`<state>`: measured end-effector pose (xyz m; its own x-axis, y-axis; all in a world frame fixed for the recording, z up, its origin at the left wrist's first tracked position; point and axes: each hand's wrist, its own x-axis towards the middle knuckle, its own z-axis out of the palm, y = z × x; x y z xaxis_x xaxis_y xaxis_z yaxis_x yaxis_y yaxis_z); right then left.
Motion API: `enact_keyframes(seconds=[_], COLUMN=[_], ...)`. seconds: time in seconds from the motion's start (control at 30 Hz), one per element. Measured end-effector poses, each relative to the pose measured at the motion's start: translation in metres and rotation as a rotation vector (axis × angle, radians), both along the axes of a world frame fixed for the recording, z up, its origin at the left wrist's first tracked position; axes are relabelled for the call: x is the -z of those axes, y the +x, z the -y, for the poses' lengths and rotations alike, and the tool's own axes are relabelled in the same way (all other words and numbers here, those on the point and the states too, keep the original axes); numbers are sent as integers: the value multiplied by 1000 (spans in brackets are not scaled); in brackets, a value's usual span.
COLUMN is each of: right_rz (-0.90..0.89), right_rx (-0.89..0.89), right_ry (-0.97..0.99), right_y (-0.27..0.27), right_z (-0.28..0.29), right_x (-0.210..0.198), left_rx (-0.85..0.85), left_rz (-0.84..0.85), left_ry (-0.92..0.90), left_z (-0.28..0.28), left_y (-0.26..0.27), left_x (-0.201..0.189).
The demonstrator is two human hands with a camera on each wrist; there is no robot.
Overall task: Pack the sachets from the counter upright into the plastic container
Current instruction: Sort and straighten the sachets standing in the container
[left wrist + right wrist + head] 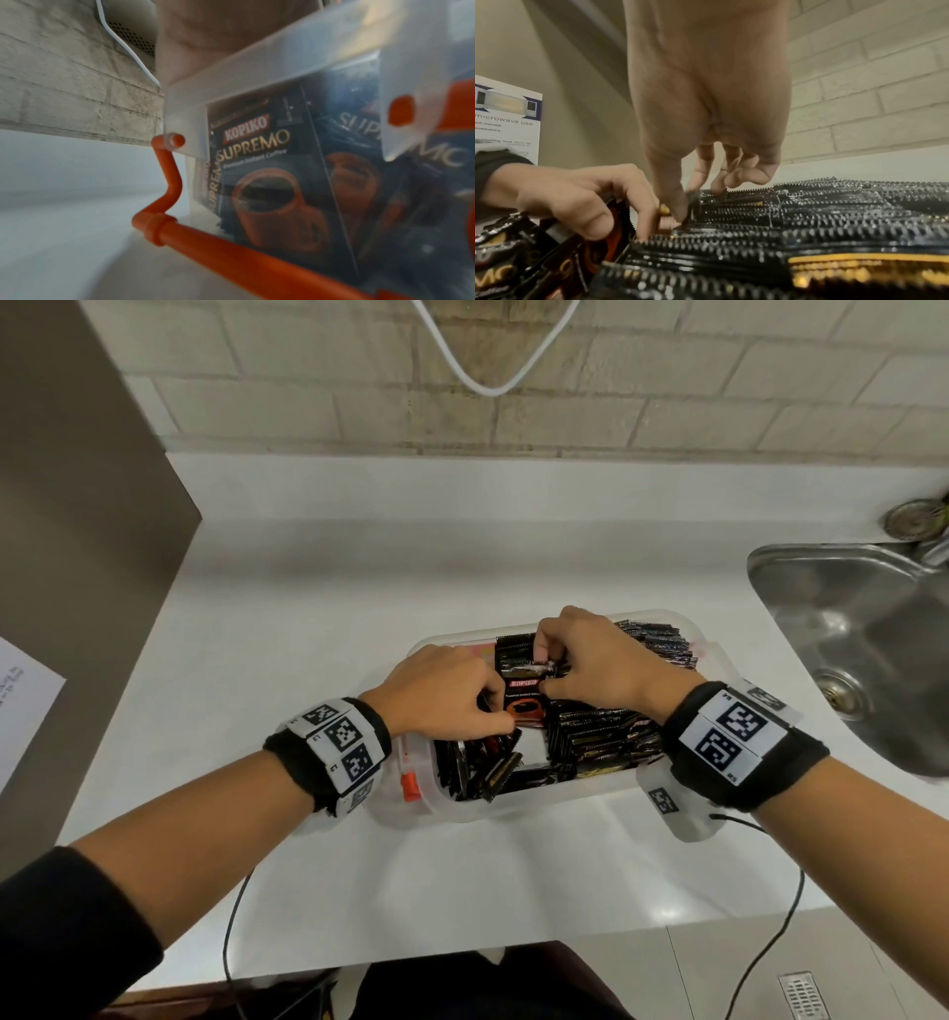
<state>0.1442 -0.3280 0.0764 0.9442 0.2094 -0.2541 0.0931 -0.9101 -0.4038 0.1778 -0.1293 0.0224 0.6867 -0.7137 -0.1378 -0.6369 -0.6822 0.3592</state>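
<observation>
Container: clear plastic container (513,806) on white bench (308,608), beside sink (847,629).
Sachets: Kopiko sachets (601,742) packed upright inside.
Left hand (441,690): pinching tilted sachet (526,706).
Right hand (601,660): fingertips gripping same sachet's top.

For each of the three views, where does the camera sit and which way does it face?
Head: above, looks down at counter, container, both forearms.
Left wrist: low outside the container, looks through its wall at sachets; palm shows.
Right wrist: just above the sachets, faces the left hand; right hand shows.
Shared: all show sachets.
</observation>
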Motion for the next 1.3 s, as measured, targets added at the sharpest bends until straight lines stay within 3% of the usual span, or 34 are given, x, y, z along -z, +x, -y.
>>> enact_keyframes(seconds=[0.23, 0.4, 0.7, 1.1, 1.3], right_rz=[180, -21, -99, -56, -202], right_rx=[-35, -94, -24, -10, -48], right_ry=[-138, -352, -647, -733, -568], right_y=[-5, -5, 6, 7, 15], right_z=[8, 19, -8, -13, -3], right_x=[1, 16, 18, 25, 13], left_rx=[29, 53, 74, 109, 119], left_rz=[15, 18, 98, 163, 165], left_ry=[-3, -5, 14, -102, -81], left_z=[14, 25, 32, 33, 32], left_y=[10, 17, 21, 18, 20], left_x=[-2, -3, 3, 3, 3])
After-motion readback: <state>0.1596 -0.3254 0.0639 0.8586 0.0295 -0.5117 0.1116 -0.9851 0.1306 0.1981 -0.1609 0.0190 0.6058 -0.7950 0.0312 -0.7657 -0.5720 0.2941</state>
